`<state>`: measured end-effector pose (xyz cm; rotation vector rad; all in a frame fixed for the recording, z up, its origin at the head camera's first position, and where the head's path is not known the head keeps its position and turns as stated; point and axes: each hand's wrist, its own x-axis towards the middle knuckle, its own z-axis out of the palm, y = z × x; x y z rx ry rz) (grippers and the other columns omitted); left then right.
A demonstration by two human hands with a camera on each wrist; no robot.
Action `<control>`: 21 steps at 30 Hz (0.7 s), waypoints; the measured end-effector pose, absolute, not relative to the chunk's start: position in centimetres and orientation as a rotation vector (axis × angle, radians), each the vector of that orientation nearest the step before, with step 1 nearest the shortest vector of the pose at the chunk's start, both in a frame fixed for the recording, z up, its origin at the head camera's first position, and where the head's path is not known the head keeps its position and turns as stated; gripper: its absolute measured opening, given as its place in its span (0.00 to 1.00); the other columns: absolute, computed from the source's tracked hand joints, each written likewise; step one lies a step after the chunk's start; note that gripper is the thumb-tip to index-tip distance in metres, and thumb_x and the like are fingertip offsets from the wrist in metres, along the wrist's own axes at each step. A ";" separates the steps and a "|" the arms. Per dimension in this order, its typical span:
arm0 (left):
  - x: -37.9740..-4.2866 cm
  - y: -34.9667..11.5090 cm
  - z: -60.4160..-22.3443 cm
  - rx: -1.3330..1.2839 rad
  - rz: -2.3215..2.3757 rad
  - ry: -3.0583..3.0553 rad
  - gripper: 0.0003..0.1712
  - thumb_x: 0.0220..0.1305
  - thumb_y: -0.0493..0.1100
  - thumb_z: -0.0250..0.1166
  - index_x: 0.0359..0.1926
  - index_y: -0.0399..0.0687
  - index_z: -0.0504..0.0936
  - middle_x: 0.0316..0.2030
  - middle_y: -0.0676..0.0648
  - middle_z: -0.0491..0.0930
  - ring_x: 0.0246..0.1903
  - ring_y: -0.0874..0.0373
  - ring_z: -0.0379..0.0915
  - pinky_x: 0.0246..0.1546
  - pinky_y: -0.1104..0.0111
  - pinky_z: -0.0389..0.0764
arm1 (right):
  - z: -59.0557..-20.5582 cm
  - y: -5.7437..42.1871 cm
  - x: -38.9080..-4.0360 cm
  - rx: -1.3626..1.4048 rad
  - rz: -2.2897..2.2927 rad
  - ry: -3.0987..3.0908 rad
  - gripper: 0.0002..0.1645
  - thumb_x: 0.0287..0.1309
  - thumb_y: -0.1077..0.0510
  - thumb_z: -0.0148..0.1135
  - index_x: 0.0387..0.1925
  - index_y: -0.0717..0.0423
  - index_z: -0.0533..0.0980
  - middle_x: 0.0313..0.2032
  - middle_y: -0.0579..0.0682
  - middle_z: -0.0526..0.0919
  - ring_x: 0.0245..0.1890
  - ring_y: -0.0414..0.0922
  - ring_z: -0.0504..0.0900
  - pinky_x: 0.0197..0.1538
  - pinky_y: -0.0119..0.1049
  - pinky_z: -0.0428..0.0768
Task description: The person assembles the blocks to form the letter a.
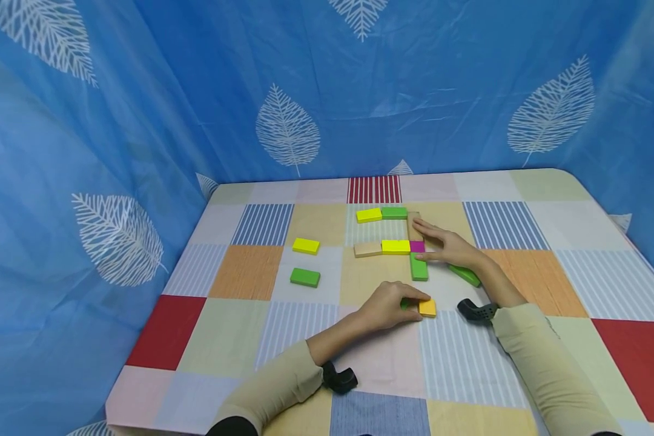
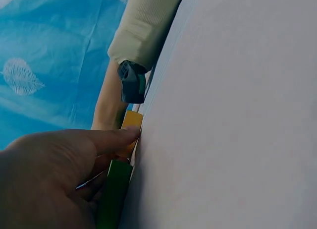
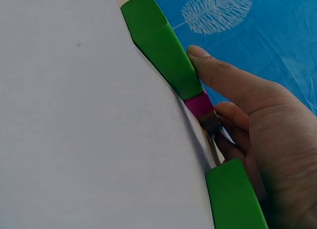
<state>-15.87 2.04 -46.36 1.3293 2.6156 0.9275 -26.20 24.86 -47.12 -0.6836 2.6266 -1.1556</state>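
My left hand (image 1: 388, 307) pinches a small orange-yellow block (image 1: 427, 308) between thumb and fingers, low over the table. A green block (image 2: 114, 194) lies beside those fingers in the left wrist view, mostly hidden in the head view. Farther back, my right hand (image 1: 451, 247) rests against a row of blocks. Its fingers reach along a plain wooden block (image 1: 413, 225), and its thumb touches the side of a green block (image 3: 163, 45). Between these two sits a small magenta block (image 1: 416, 246). Another green block (image 1: 465, 275) lies partly under the right wrist.
Left of the magenta block run a yellow block (image 1: 395, 247) and a wooden block (image 1: 367, 249). Behind them are a green block (image 1: 394, 213) and a yellow block (image 1: 369, 215). A yellow block (image 1: 306, 246) and a green block (image 1: 305, 277) lie apart on the patchwork tablecloth (image 1: 223, 333).
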 end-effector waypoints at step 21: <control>-24.1 -11.6 -43.5 0.903 1.204 3.013 0.19 0.56 0.41 0.67 0.50 0.43 0.80 0.49 0.44 0.79 0.52 0.51 0.72 0.55 0.62 0.72 | -44.6 23.8 -24.5 -0.668 -1.158 2.601 0.48 0.53 0.52 0.66 0.69 0.57 0.52 0.71 0.56 0.45 0.69 0.59 0.41 0.65 0.62 0.43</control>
